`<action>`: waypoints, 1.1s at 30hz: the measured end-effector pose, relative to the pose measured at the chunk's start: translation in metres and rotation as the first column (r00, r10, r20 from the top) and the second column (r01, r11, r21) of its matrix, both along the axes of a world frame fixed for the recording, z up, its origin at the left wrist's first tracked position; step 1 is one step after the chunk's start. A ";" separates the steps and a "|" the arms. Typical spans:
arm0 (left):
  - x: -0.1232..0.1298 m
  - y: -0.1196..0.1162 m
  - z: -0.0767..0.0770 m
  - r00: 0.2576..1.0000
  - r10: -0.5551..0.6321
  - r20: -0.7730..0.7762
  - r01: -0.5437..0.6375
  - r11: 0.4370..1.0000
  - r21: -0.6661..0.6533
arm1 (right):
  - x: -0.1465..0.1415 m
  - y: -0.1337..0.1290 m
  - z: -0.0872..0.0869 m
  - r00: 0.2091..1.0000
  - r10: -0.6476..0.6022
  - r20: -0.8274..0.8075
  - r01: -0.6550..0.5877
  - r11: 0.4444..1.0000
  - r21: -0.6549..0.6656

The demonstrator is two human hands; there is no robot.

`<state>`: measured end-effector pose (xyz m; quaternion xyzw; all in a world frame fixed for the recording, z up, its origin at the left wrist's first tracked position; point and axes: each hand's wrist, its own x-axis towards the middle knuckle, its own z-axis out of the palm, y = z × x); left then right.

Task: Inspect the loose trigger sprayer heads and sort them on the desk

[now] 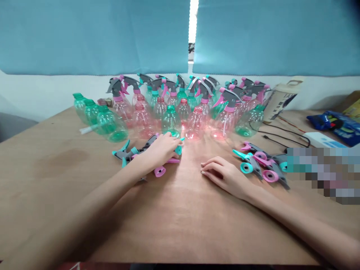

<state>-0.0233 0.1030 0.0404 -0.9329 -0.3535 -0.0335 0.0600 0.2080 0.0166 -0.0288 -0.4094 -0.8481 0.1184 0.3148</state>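
My left hand (164, 149) reaches over a loose pile of grey spray trigger heads with pink and teal parts. Its fingers are closed around a teal-and-grey spray trigger head (178, 150), mostly covered by the hand. Close by in the pile lies a pink-collared trigger head (159, 171). My right hand (225, 175) rests on the tabletop with loosely bent fingers, thumb and fingers apart, holding nothing. To its right is a second group of trigger heads, among them a teal one (246, 167) and a pink one (270, 175).
Behind my hands stand several clear green and pink bottles, some open like the green bottle (171, 122), others topped with sprayers like the pink bottle (225, 120). A beige tumbler (281, 99), black cable (281, 131), white box (323, 139) and blue packet (343, 127) are at right.
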 end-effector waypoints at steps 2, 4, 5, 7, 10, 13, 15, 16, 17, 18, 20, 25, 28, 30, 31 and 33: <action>0.002 -0.009 -0.002 0.993 -0.003 0.115 -0.002 0.999 0.040 | 0.005 0.001 -0.001 1.000 -0.002 -0.015 0.002 1.000 -0.002; 0.006 -0.026 -0.005 0.909 -0.061 0.412 0.023 0.995 0.097 | 0.009 0.001 -0.001 0.999 -0.010 -0.047 0.010 1.000 -0.009; 0.009 -0.037 -0.006 0.851 -0.093 0.516 0.042 0.993 0.110 | 0.011 0.002 0.000 0.997 -0.024 -0.071 0.023 1.000 -0.014; 0.017 -0.059 -0.011 0.773 -0.097 0.627 0.070 0.995 0.067 | 0.015 0.003 0.003 0.987 -0.079 -0.138 0.075 0.997 -0.033; 0.030 -0.083 -0.021 0.771 0.058 0.634 0.046 0.988 -0.146 | 0.019 0.003 0.008 0.945 -0.197 -0.262 0.171 0.978 -0.119; 0.041 -0.090 -0.034 0.784 0.149 0.602 0.038 0.957 -0.286 | 0.020 -0.001 0.014 0.905 -0.255 -0.341 0.192 0.959 -0.208; 0.048 -0.087 -0.040 0.797 0.176 0.578 0.039 0.940 -0.340 | 0.019 -0.006 0.018 0.902 -0.258 -0.347 0.195 0.959 -0.206; 0.051 -0.085 -0.043 0.801 0.180 0.570 0.045 0.933 -0.357 | 0.018 -0.009 0.019 0.906 -0.251 -0.340 0.193 0.962 -0.196; 0.053 -0.083 -0.045 0.802 0.177 0.571 0.055 0.929 -0.366 | 0.017 -0.011 0.021 0.913 -0.238 -0.332 0.184 0.965 -0.187; 0.055 -0.081 -0.046 0.797 0.170 0.579 0.070 0.927 -0.369 | 0.015 -0.014 0.021 0.919 -0.219 -0.327 0.169 0.970 -0.176; 0.057 -0.079 -0.047 0.775 0.159 0.612 0.096 0.927 -0.363 | 0.014 -0.018 0.021 0.931 -0.166 -0.324 0.120 0.981 -0.155; 0.052 -0.079 -0.046 0.730 0.172 0.662 0.085 0.938 -0.337 | 0.012 -0.022 0.016 0.952 -0.092 -0.290 0.054 0.989 -0.138; 0.049 -0.079 -0.046 0.729 0.181 0.660 0.081 0.935 -0.345 | 0.011 -0.023 0.014 0.966 -0.095 -0.239 0.051 0.982 -0.182; 0.048 -0.079 -0.046 0.714 0.198 0.672 0.070 0.935 -0.349 | 0.009 -0.025 0.015 0.974 -0.108 -0.199 0.074 0.982 -0.172; 0.048 -0.079 -0.046 0.703 0.210 0.679 0.059 0.935 -0.350 | 0.008 -0.026 0.015 0.977 -0.115 -0.179 0.088 0.984 -0.154; 0.048 -0.079 -0.046 0.681 0.240 0.692 0.036 0.933 -0.359 | 0.005 -0.030 0.015 0.984 -0.114 -0.139 0.097 0.988 -0.122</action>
